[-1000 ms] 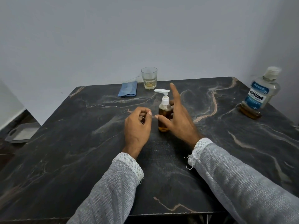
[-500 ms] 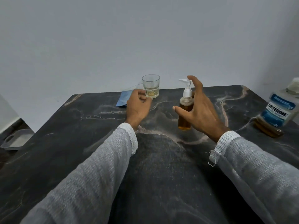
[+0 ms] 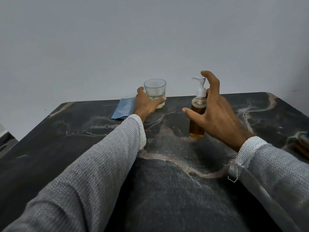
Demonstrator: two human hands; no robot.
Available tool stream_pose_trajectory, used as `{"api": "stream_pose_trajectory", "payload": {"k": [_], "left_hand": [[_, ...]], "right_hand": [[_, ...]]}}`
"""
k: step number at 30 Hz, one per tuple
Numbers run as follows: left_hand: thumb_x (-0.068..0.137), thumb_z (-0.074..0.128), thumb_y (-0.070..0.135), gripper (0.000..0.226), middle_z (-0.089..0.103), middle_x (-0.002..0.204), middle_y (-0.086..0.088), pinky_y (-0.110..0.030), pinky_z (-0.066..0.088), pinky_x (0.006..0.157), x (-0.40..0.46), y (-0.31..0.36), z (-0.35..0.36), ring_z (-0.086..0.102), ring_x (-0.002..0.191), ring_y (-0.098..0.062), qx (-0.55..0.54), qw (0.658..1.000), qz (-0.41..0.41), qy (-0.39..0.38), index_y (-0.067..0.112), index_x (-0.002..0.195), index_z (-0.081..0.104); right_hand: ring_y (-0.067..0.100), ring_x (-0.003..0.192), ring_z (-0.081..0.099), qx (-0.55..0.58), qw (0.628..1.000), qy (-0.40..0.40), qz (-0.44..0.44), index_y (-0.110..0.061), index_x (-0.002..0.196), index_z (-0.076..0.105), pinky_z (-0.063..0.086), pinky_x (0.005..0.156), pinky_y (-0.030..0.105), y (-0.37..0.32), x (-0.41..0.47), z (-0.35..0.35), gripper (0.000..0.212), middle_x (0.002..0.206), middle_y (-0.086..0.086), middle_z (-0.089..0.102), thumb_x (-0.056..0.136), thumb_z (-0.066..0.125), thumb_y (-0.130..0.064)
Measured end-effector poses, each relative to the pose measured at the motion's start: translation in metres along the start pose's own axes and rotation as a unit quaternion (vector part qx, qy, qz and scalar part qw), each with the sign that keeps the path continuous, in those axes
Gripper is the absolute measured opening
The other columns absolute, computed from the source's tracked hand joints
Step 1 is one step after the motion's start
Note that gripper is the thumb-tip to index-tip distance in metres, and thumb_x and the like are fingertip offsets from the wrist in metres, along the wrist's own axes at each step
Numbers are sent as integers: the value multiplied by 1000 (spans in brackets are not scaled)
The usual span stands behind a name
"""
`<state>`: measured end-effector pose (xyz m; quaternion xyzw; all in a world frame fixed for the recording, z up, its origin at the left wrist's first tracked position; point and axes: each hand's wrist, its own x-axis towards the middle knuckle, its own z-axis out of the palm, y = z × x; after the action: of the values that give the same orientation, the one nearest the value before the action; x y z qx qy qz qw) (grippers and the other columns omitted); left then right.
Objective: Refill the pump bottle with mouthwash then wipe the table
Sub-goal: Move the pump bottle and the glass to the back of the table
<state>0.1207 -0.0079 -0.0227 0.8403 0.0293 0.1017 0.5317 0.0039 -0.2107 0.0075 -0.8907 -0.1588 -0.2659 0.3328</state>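
Note:
The pump bottle [image 3: 197, 118], clear with amber liquid and a white pump head, stands upright on the dark marble table [image 3: 167, 190]. My right hand [image 3: 215, 114] holds it, fingers curled behind the neck and thumb across the front. A clear glass [image 3: 155, 91] with a little pale liquid sits near the table's far edge. My left hand [image 3: 145, 104] grips its lower part from the left. A folded blue cloth [image 3: 124, 108] lies just left of that hand. Only a dark sliver of the mouthwash bottle [image 3: 303, 144] shows at the right frame edge.
A plain grey wall rises right behind the table's far edge. Part of a grey tray [image 3: 5, 141] shows low beyond the table's left side. Both grey knit sleeves stretch over the near half of the table.
My left hand has reached from beside the pump bottle to the far edge and taken hold of the glass. The view has moved forward, pushing the mouthwash bottle almost out of frame.

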Motion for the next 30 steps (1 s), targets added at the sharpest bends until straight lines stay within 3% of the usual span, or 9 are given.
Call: {"api": "stream_pose_trajectory", "payload": {"k": [5, 11, 14, 17, 21, 25, 28, 30], "left_hand": [[71, 83, 41, 100, 42, 144, -8, -27, 38, 96, 16, -7, 16, 45, 128, -26, -10, 1000, 8, 1, 13, 145, 22], [71, 84, 34, 89, 48, 136, -9, -36, 44, 102, 27, -10, 19, 48, 124, -27, -16, 1000, -10, -2, 11, 137, 28], [68, 87, 32, 85, 53, 130, -7, -31, 45, 97, 22, -8, 17, 51, 120, -25, -11, 1000, -6, 5, 12, 131, 34], [65, 88, 32, 92, 54, 134, -6, -25, 43, 93, 0, -9, 10, 52, 122, -23, -16, 1000, 17, 4, 14, 139, 36], [64, 88, 37, 101, 50, 142, 0, -33, 44, 104, -45, -5, -7, 53, 124, -19, -38, 998, 50, -17, 20, 147, 32], [62, 90, 33, 85, 59, 114, 16, -22, 49, 87, -105, 2, -26, 60, 106, -9, -51, 995, 77, -25, 28, 133, 44], [60, 90, 35, 87, 59, 111, 16, -16, 47, 83, -149, 3, -38, 58, 100, 0, -48, 995, 79, -24, 30, 133, 42], [59, 90, 37, 88, 59, 115, 13, -20, 48, 87, -172, 2, -44, 58, 103, -4, -43, 996, 79, -18, 32, 132, 40]], "right_hand": [[5, 68, 58, -9, 1000, -5, -9, -35, 146, 4, 52, 68, 29, 9, 10, 9, 96, 82, -10, 53, 80, 74, -39], [9, 72, 60, -10, 1000, -22, -2, -42, 143, 6, 57, 69, 37, 11, 3, 8, 93, 87, -6, 58, 79, 74, -40], [10, 71, 60, -15, 1000, -20, 3, -45, 144, 4, 58, 67, 40, 9, -5, 2, 94, 86, -6, 59, 80, 73, -41], [11, 70, 62, -19, 1000, -20, 11, -48, 145, 1, 59, 66, 41, 3, -14, -5, 95, 86, -7, 60, 81, 72, -41], [7, 63, 61, -20, 1000, -6, 15, -45, 146, -1, 55, 57, 29, -6, -29, -15, 98, 82, -10, 59, 81, 72, -40], [5, 60, 58, -19, 999, 4, 31, -42, 144, 4, 51, 53, 25, -20, -47, -25, 94, 76, -12, 57, 79, 72, -44], [2, 56, 56, -21, 1000, 12, 15, -40, 142, 8, 43, 49, 18, -36, -63, -28, 87, 73, -14, 55, 80, 69, -45], [1, 57, 56, -4, 1000, 19, 9, -39, 141, 10, 40, 50, 15, -47, -72, -29, 83, 74, -13, 56, 81, 68, -42]]}}
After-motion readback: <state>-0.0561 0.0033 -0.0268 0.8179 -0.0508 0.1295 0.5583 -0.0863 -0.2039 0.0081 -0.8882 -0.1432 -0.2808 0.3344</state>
